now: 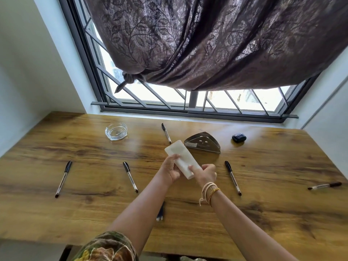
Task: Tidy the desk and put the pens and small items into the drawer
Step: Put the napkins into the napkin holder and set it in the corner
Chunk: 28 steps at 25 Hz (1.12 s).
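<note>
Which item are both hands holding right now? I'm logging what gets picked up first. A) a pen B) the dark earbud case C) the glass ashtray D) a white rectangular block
D: the left hand and right hand both grip the white rectangular block above the desk.

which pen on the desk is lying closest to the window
The pen left of the metal napkin holder; the other pens lie nearer the person.

Left forearm hides most of a dark pen.
</note>
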Available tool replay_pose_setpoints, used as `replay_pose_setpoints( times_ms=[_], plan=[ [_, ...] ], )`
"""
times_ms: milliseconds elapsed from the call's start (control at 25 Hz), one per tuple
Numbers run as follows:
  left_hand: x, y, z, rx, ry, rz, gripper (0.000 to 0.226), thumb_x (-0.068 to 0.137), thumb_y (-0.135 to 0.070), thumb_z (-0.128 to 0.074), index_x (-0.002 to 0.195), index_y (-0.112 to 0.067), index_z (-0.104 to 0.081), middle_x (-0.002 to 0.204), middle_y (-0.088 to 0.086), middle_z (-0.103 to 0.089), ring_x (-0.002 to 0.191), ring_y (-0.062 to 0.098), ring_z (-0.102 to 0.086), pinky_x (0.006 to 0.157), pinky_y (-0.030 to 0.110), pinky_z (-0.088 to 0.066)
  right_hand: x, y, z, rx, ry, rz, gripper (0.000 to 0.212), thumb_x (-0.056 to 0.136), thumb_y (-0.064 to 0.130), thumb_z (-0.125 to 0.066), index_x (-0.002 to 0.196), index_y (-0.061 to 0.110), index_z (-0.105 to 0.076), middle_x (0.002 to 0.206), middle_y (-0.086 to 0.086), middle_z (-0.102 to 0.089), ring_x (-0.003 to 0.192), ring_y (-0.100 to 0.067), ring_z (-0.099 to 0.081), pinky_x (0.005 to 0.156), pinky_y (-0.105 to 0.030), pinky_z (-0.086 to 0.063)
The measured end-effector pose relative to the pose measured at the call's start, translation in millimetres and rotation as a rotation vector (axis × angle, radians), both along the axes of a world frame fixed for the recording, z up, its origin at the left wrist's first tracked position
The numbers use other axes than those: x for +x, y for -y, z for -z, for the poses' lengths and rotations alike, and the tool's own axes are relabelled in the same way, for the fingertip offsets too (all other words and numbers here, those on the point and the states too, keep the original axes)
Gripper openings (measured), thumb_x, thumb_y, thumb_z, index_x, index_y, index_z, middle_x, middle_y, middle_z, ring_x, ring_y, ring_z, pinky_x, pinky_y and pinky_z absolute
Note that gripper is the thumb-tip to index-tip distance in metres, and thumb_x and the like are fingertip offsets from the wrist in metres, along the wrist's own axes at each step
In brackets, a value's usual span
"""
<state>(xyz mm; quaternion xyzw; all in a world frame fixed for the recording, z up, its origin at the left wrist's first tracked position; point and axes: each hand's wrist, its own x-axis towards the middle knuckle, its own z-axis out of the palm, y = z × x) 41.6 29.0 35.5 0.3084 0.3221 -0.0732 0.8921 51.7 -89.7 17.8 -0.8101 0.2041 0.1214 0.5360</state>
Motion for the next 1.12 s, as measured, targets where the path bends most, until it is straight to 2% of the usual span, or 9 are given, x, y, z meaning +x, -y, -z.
replay_pose_setpoints(
  times_ms=[120,200,400,520,600,720,880,1000,1120],
  plan=[
    [3.2,-0.7,-1.6,-0.051,0.012,0.003,0.039,0.089,-0.002,-0.056,0.125,-0.002,-0.042,0.104,0.024,-0.058,0.093,0.040,-0.059,0.068,0.058,-0.048,3.7,0.2,-3.8,0.494,-0.216,0.149,0.051,0.072,0.024,-0.081,0.107,0.003,-0.050,0.093,-0.013,-0.057,0.080,-0.023,-0.060,0.068,-0.036,-0.055],
    [7.3,-1.9,-1.8,-0.055,0.026,0.004,0.034,0.087,-0.003,-0.059,0.118,-0.002,-0.046,0.104,0.023,-0.059,0.094,0.039,-0.059,0.070,0.059,-0.049,11.6,2.4,-2.9,0.547,-0.213,0.139,0.037,0.074,0.013,-0.080,0.099,-0.004,-0.058,0.082,-0.016,-0.061,0.071,-0.024,-0.060,0.067,-0.036,-0.054],
    [31.7,-14.5,1.9,0.056,0.060,-0.034,0.037,0.080,0.005,-0.069,0.110,-0.003,-0.049,0.100,0.017,-0.060,0.091,0.028,-0.061,0.086,0.043,-0.055,44.6,19.2,-17.3,0.328,0.039,0.056,0.017,0.079,0.007,-0.075,0.080,0.009,-0.058,0.104,-0.021,-0.066,0.096,-0.035,-0.065,0.081,-0.048,-0.058],
    [51.4,-26.9,-2.9,0.207,0.133,0.034,0.032,0.078,0.007,-0.071,0.105,-0.002,-0.057,0.106,0.019,-0.061,0.098,0.033,-0.061,0.079,0.045,-0.058,71.2,34.9,-32.6,0.061,0.232,-0.034,0.016,0.077,0.015,-0.077,0.076,0.015,-0.061,0.091,-0.011,-0.067,0.090,-0.030,-0.065,0.080,-0.043,-0.058],
    [63.9,-31.3,-8.4,0.482,0.191,0.113,0.032,0.076,0.002,-0.075,0.105,0.000,-0.061,0.104,0.017,-0.063,0.098,0.032,-0.062,0.077,0.039,-0.059,88.1,40.3,-43.0,-0.059,0.348,-0.074,0.016,0.075,0.018,-0.078,0.080,0.014,-0.063,0.083,-0.006,-0.066,0.082,-0.026,-0.063,0.080,-0.039,-0.055],
    [85.3,-31.0,-20.4,0.833,0.323,0.152,0.030,0.074,0.000,-0.078,0.102,-0.001,-0.068,0.092,0.011,-0.068,0.086,0.025,-0.064,0.075,0.032,-0.059,111.3,46.3,-55.2,-0.114,0.474,-0.094,0.015,0.076,0.012,-0.077,0.085,0.008,-0.066,0.080,-0.007,-0.067,0.076,-0.022,-0.060,0.076,-0.034,-0.053],
    [114.2,-25.2,-27.9,0.971,0.387,0.149,0.023,0.069,0.001,-0.082,0.082,-0.014,-0.070,0.084,0.005,-0.071,0.073,0.014,-0.067,0.075,0.025,-0.058,129.4,51.6,-61.3,-0.130,0.559,-0.085,0.021,0.079,0.005,-0.072,0.100,0.004,-0.067,0.090,-0.007,-0.066,0.084,-0.021,-0.061,0.076,-0.027,-0.051],
    [124.8,-22.4,-22.7,1.039,0.371,0.165,0.028,0.068,0.002,-0.082,0.093,-0.004,-0.071,0.087,0.006,-0.070,0.073,0.014,-0.065,0.066,0.015,-0.055,133.9,54.2,-55.3,-0.159,0.564,-0.062,0.021,0.079,0.005,-0.072,0.100,0.004,-0.067,0.092,-0.010,-0.067,0.086,-0.022,-0.061,0.079,-0.030,-0.053],
    [129.9,-22.5,-14.2,1.211,0.357,0.218,0.034,0.067,-0.002,-0.084,0.099,-0.003,-0.072,0.087,0.005,-0.069,0.079,0.017,-0.064,0.069,0.024,-0.057,131.3,56.3,-47.2,-0.206,0.548,-0.077,0.023,0.080,0.006,-0.072,0.102,0.003,-0.066,0.090,-0.006,-0.065,0.085,-0.020,-0.060,0.074,-0.023,-0.051]
  ],
)
